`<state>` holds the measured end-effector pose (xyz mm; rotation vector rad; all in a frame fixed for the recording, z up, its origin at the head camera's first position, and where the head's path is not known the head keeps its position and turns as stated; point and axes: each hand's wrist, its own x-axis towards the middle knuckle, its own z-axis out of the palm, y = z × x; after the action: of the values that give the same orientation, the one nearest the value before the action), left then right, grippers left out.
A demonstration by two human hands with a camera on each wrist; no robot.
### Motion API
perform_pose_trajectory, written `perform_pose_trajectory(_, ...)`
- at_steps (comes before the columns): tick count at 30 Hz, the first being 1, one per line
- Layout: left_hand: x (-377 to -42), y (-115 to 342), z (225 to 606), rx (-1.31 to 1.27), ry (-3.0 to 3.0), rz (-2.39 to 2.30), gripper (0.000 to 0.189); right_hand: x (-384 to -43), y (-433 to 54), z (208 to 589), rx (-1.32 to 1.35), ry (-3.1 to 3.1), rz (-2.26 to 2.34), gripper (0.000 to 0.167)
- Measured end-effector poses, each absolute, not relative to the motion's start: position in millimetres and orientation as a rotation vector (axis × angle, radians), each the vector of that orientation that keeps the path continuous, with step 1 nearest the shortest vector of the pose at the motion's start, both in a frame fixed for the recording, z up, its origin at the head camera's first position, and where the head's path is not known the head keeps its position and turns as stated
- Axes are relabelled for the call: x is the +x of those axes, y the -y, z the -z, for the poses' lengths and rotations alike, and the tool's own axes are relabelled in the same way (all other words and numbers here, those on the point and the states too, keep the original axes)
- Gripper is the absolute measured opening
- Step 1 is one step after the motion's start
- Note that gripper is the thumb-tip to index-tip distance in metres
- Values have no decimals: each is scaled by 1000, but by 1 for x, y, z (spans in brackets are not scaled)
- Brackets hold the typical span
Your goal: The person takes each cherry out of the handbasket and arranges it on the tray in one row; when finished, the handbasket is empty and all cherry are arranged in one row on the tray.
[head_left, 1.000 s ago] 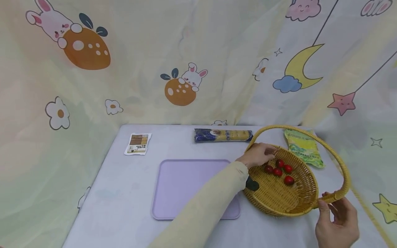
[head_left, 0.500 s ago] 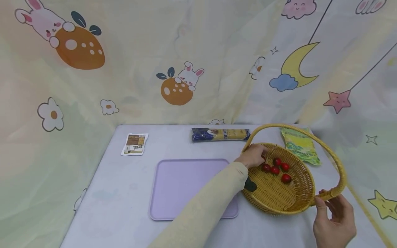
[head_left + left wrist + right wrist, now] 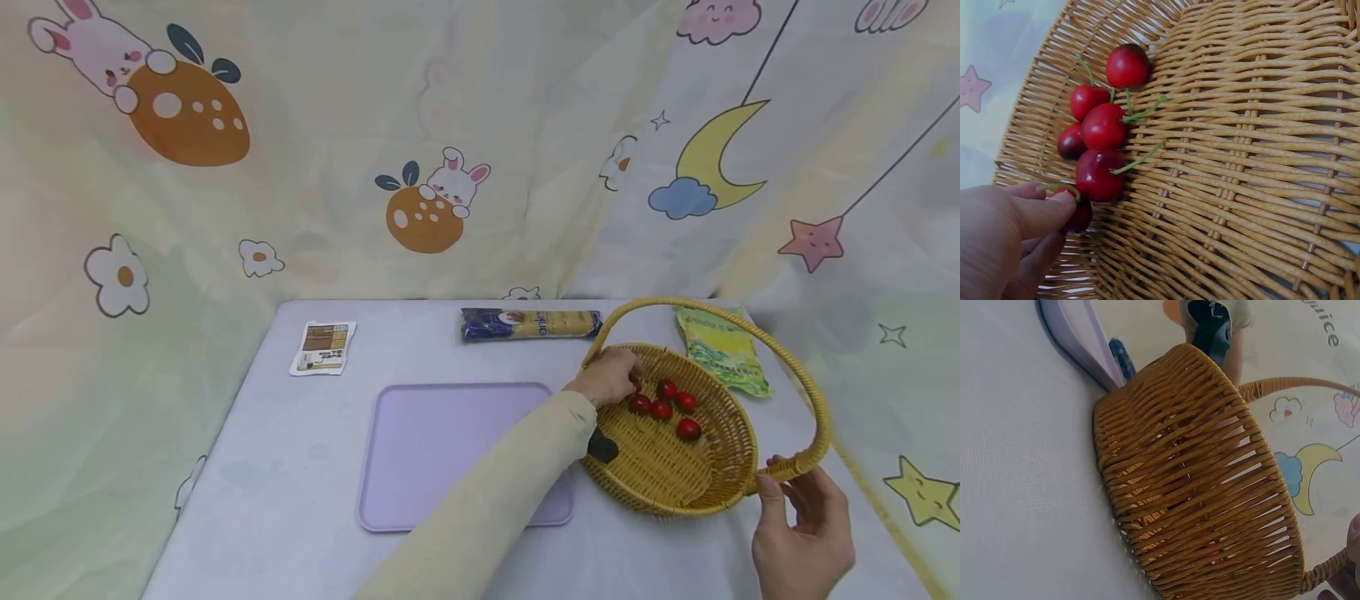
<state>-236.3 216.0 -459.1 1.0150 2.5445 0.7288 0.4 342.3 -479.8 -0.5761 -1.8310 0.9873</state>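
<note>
A wicker basket (image 3: 660, 467) with an arched handle (image 3: 819, 400) stands on the right part of the table, holding several red cherries (image 3: 662, 409) with green stems. My left hand (image 3: 609, 377) reaches over its left rim. In the left wrist view, thumb and fingers pinch a dark red cherry (image 3: 1080, 216) beside the basket wall; the other cherries (image 3: 1104, 126) lie clustered just past it. My right hand (image 3: 802, 529) grips the near right end of the handle where it meets the rim. The right wrist view shows the basket's outer side (image 3: 1197, 481).
A lilac tray (image 3: 420, 458) lies left of the basket, partly under the left sleeve (image 3: 487, 492). Along the back are a blue-and-yellow packet (image 3: 531, 324) and a green-yellow bag (image 3: 723, 350). A small white-and-brown packet (image 3: 324, 348) lies at the left.
My left hand has lowered from above the basket's inside wall to the cherries, its fingers closing on one. The right hand keeps its hold on the handle. The head view has shifted slightly.
</note>
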Motion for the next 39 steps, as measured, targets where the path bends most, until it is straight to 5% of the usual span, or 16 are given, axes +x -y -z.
perform_pose_trajectory(18, -215, -179, 428, 1265, -2429, -925, 30, 1, -337, 482, -663, 1798, -979, 49)
perform_pose_trajectory(39, -207, -22, 401, 1013, -2322, -1364, 31, -1, -334, 483, -778, 1819, -995, 49)
